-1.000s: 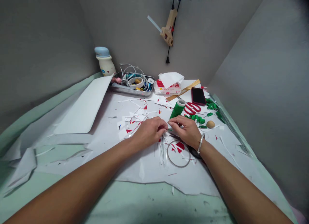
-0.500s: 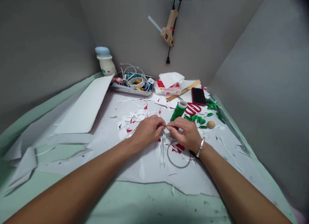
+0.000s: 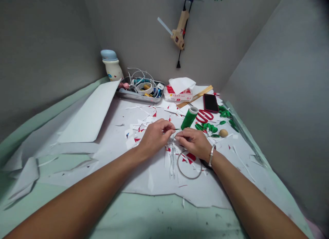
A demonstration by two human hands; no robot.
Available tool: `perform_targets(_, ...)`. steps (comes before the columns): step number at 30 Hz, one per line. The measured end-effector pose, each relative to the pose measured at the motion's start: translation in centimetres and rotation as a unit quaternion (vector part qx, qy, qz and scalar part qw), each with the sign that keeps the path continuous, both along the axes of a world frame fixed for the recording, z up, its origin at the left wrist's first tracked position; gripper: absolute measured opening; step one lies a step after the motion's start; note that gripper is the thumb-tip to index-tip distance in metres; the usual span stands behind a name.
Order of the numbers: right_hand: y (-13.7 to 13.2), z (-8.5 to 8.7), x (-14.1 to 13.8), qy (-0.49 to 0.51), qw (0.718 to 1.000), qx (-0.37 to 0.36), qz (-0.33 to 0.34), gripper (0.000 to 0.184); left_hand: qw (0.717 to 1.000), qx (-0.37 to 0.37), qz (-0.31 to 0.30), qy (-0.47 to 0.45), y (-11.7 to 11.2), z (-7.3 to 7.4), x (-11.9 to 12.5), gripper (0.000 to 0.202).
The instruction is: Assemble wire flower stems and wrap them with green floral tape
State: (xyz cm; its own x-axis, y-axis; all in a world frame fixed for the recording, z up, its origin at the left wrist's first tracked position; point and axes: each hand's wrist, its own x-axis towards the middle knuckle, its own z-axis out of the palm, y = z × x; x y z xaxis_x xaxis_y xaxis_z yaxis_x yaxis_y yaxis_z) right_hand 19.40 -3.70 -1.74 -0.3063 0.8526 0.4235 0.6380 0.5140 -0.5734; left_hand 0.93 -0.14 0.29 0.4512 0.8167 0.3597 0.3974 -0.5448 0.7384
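My left hand (image 3: 157, 135) is closed in a pinch on a thin dark green strand (image 3: 177, 129), whose short end points right from the fingertips. Just right of it and slightly lower, my right hand (image 3: 194, 142) has thumb and fingers pressed together; whatever is between them is too small to make out. A spool of green thread (image 3: 189, 119) stands tilted right behind the hands. Several thin silvery wires (image 3: 172, 165) lie on the paper below the fingertips. Beside them rests a thin metal ring (image 3: 189, 178), under my right wrist's side.
Green leaf-like pieces (image 3: 209, 127), a round tan ball (image 3: 223, 133), red-handled scissors (image 3: 205, 116) and a phone (image 3: 210, 103) lie at right. A tissue pack (image 3: 177, 95) and metal tray (image 3: 140, 97) stand behind. Paper scraps (image 3: 136, 140) are scattered leftward. A glue gun (image 3: 178, 35) hangs above.
My hands have moved slightly apart, the right one a little lower. The green strand now shows at the left fingertips.
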Motion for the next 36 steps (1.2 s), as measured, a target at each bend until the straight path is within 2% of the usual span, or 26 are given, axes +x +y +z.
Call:
perform_targets(6, -0.7, 0.7, -0.7, -0.074, 0.995, 0.058, 0.02, 0.013, 0.993, 0.053, 0.003, 0.106, -0.1, -0.4, -0.1, 0.013)
perform_targets(12, -0.2, 2.1, -0.9, -0.059, 0.997, 0.04, -0.024, 0.014, 0.988, 0.052, -0.035, 0.141, -0.1, -0.7, -0.5, 0.016)
perform_targets(15, 0.4, 2.6, -0.5, -0.019, 0.999, -0.026, -0.034, 0.015, 0.988, 0.066, -0.062, 0.128, -0.1, -0.6, -0.6, 0.018)
perform_targets(17, 0.9, 2.7, -0.3, 0.025, 0.994, -0.102, -0.021, 0.017, 0.988, 0.073, -0.069, 0.117, -0.1, -0.5, -0.6, 0.018)
perform_targets(20, 1.5, 2.6, -0.1, 0.093, 0.971, -0.221, -0.009, 0.018, 0.991, 0.062, -0.064, 0.096, -0.1, -0.4, -0.6, 0.016)
perform_targets(23, 1.7, 2.3, -0.1, 0.137, 0.95, -0.278, -0.027, 0.02, 0.995, 0.043, -0.061, 0.074, -0.1, -0.4, -0.6, 0.016)
perform_targets(26, 1.5, 1.8, -0.1, 0.164, 0.947, -0.272, -0.039, 0.021, 0.996, 0.03, -0.063, 0.056, -0.1, -0.2, -0.6, 0.015)
perform_targets(31, 1.1, 0.9, -0.1, 0.212, 0.949, -0.217, -0.09, 0.022, 0.998, -0.005, -0.053, 0.034, 0.2, 0.3, -0.6, 0.011)
perform_targets(36, 1.1, 0.4, -0.3, 0.196, 0.955, -0.188, -0.117, 0.024, 0.996, -0.037, -0.067, 0.04, 0.3, 0.4, -0.6, 0.014)
